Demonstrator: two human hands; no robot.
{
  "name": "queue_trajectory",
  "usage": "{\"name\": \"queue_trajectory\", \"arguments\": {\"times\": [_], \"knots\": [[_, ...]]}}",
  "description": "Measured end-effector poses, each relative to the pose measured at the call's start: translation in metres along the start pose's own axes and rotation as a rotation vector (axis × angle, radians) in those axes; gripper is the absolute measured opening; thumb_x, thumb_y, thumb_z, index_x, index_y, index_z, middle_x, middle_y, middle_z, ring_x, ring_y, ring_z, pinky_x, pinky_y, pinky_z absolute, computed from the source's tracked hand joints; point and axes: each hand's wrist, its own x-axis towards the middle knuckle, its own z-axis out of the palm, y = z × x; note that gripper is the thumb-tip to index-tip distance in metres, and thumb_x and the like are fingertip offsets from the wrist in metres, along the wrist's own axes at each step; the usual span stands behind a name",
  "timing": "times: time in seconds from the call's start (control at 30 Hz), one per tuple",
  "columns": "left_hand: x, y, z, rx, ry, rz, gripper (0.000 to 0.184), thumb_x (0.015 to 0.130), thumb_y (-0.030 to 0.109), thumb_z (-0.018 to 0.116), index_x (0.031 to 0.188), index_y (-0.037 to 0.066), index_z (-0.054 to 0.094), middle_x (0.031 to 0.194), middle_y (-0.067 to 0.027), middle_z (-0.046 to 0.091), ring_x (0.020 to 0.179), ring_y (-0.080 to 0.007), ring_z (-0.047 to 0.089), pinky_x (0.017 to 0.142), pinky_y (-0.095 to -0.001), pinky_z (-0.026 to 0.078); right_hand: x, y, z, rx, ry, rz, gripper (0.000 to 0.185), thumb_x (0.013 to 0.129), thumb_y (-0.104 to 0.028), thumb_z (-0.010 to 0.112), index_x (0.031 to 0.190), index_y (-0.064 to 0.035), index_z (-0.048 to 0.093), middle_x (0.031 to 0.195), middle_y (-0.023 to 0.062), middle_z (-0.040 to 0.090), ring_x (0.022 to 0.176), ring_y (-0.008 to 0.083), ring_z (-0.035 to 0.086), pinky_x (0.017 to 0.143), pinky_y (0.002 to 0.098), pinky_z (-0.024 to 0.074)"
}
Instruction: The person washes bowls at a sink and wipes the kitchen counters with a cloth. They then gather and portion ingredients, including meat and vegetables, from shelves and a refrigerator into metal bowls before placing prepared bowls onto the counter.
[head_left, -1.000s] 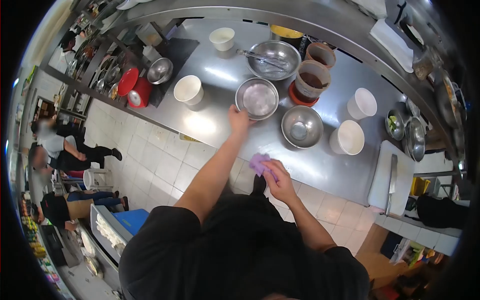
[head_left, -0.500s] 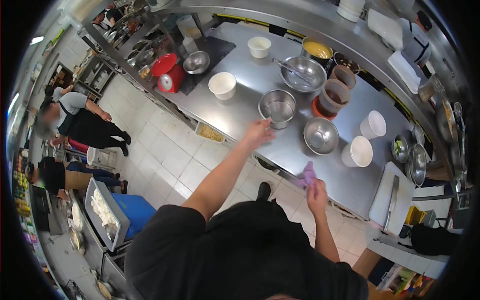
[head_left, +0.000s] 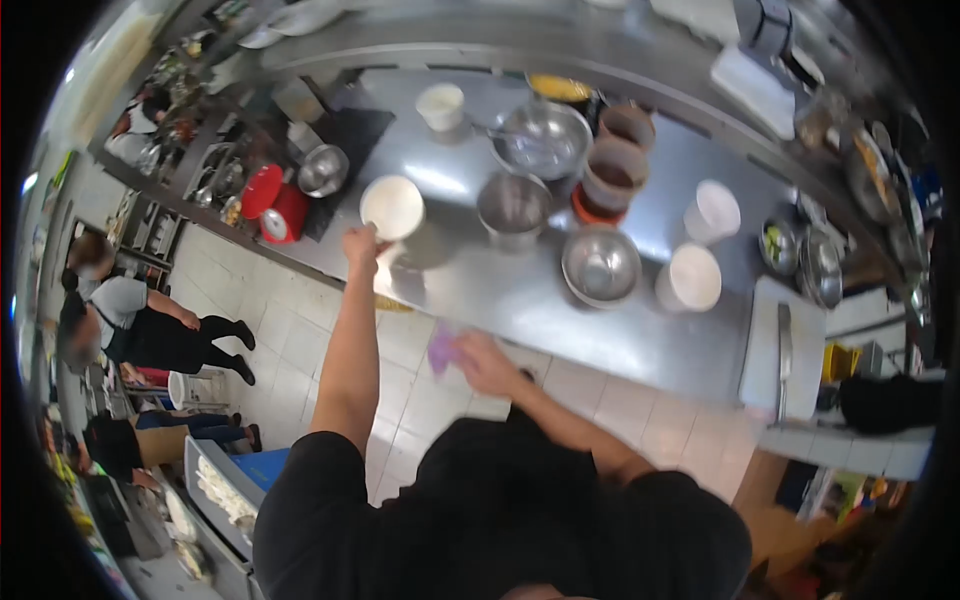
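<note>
My left hand (head_left: 362,246) is closed on the near rim of a white tub (head_left: 393,208) at the left part of the steel table. The tub tilts a little, its mouth toward me. In front of my body, off the table's front edge, my right hand (head_left: 484,364) grips a crumpled purple cloth (head_left: 441,350), blurred by motion. A deep steel pot (head_left: 513,212) and a shallower steel bowl (head_left: 601,266) stand to the right of the tub. Behind them is a large steel bowl (head_left: 541,140) with a utensil in it.
A red scale (head_left: 276,207) and a small steel bowl (head_left: 323,171) stand left. Brown-stained containers (head_left: 614,174) and two white tubs (head_left: 689,279) are to the right. A knife (head_left: 784,350) lies on a white cutting board (head_left: 766,340). Two people stand at far left.
My left hand has moved left from near the steel pot and taken hold of the white tub's rim. My right hand has swung left with the purple cloth. The view has shifted.
</note>
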Motion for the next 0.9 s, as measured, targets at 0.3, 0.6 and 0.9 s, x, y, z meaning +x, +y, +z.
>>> {"name": "queue_trajectory", "arguments": {"times": [0.3, 0.6, 0.9], "knots": [[-0.091, -0.029, 0.069, -0.129, -0.132, -0.268, 0.027, 0.096, 0.02, 0.063, 0.106, -0.001, 0.05, 0.088, -0.0114, 0.057, 0.065, -0.0205, 0.061, 0.054, -0.0344, 0.056, -0.013, 0.047, -0.047, -0.79, -0.075, 0.104, 0.032, 0.091, -0.014, 0.061, 0.122, -0.0085, 0.061, 0.127, 0.0122, 0.057, 0.119, 0.0289, 0.051, 0.095, 0.0422, 0.0411], [-0.198, -0.122, 0.245, 0.415, -0.748, 0.167, 0.029, 0.076, 0.017, 0.073, 0.097, 0.006, 0.056, 0.088, -0.0146, 0.064, 0.094, -0.0301, 0.066, 0.082, -0.0433, 0.051, -0.096, -0.063, -0.152, 0.138, 0.895, 0.45, 0.024, 0.093, -0.013, 0.061, 0.114, -0.0017, 0.063, 0.115, 0.008, 0.061, 0.104, 0.0175, 0.058, 0.093, 0.0323, 0.0474], [-0.203, -0.089, 0.162, 0.347, -0.843, 0.233, 0.023, 0.082, 0.004, 0.063, 0.104, 0.003, 0.058, 0.101, -0.0173, 0.063, 0.081, -0.0307, 0.07, 0.058, -0.0431, 0.06, -0.01, 0.08, -0.123, -0.36, 0.224, 0.52, 0.03, 0.073, -0.009, 0.069, 0.103, -0.0047, 0.07, 0.105, 0.0191, 0.069, 0.101, 0.0384, 0.063, 0.091, 0.0445, 0.0492]]}}
